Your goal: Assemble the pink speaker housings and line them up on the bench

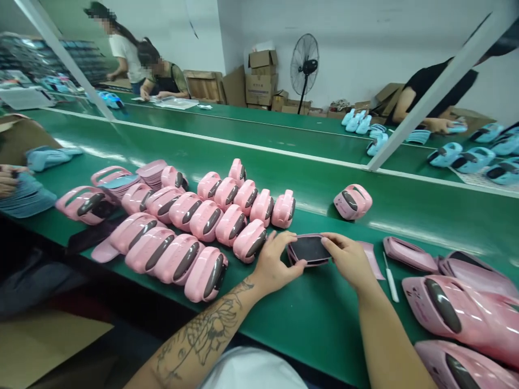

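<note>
Between my two hands is a shallow pinkish-mauve plastic part with a dark inset panel [310, 248], just above the green bench. My left hand [279, 256] grips its left end, thumb at the near edge and fingers at the far edge. My right hand [347, 258] closes on its right end, with the thumb over the rim. Just left of my left hand stands a pink plastic housing with a handle and dark window [250, 240], one of several in rows. A flat pink piece [372, 260] lies behind my right wrist, partly hidden.
A white-handled screwdriver-like tool [391, 278], mauve parts [409, 254] and larger-looking pink housings [458, 313] lie right. One pink housing [352, 201] sits on the green belt [308, 186]. Another person's hand [7, 181] is at far left by blue pieces [26, 194]. A slanted white post [430, 89] rises right.
</note>
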